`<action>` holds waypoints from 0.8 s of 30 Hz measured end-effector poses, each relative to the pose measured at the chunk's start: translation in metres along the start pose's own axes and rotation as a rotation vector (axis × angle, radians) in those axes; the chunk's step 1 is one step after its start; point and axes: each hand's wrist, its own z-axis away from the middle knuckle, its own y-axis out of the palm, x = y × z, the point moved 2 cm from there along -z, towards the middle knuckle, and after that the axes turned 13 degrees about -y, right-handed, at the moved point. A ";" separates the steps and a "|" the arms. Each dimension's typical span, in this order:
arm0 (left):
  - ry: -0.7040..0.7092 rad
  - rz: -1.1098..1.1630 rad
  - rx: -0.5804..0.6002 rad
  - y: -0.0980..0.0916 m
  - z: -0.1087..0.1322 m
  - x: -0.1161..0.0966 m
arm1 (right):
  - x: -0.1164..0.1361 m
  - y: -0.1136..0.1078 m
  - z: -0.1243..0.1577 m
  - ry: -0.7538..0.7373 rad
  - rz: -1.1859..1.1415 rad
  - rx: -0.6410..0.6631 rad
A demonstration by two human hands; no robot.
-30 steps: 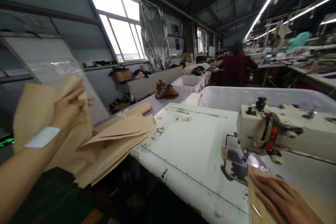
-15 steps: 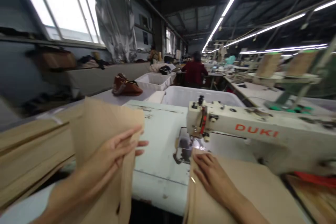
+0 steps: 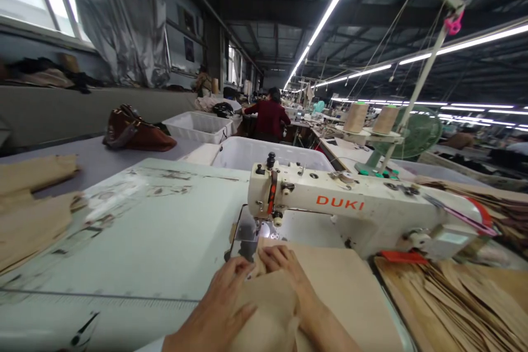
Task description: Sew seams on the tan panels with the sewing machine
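Note:
Both my hands rest on tan fabric pieces (image 3: 330, 280) lying on the sewing table (image 3: 136, 242), just in front of the needle of a cream DUKI sewing machine (image 3: 350, 212). My left hand (image 3: 220, 308) lies on the left side of the top piece, fingers curled over its edge near the needle plate. My right hand (image 3: 289, 275) presses its fingertips on the front edge of the same piece. The two hands almost touch.
A stack of tan pieces (image 3: 33, 214) lies at the far left, and another heap (image 3: 462, 297) lies at the right. White plastic bins (image 3: 251, 153) stand behind the machine. A brown bag (image 3: 134, 132) sits on a grey table. A person in a red top (image 3: 270, 118) works further back.
My left hand has carried a tan piece from the left stack over to the machine and laid it on the piece under my right hand. My view has turned right.

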 end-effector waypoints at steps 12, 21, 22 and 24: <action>0.274 -0.370 0.091 -0.072 -0.070 -0.023 | 0.012 -0.004 0.000 0.034 -0.005 -0.036; 0.315 -0.429 0.020 -0.018 -0.074 -0.015 | 0.017 -0.010 -0.003 0.066 -0.009 -0.044; 0.303 -0.403 0.027 -0.011 -0.065 -0.013 | 0.017 -0.010 -0.003 0.065 -0.006 -0.040; 0.255 -0.254 0.060 -0.004 -0.050 -0.007 | 0.016 -0.009 -0.003 0.074 0.003 -0.031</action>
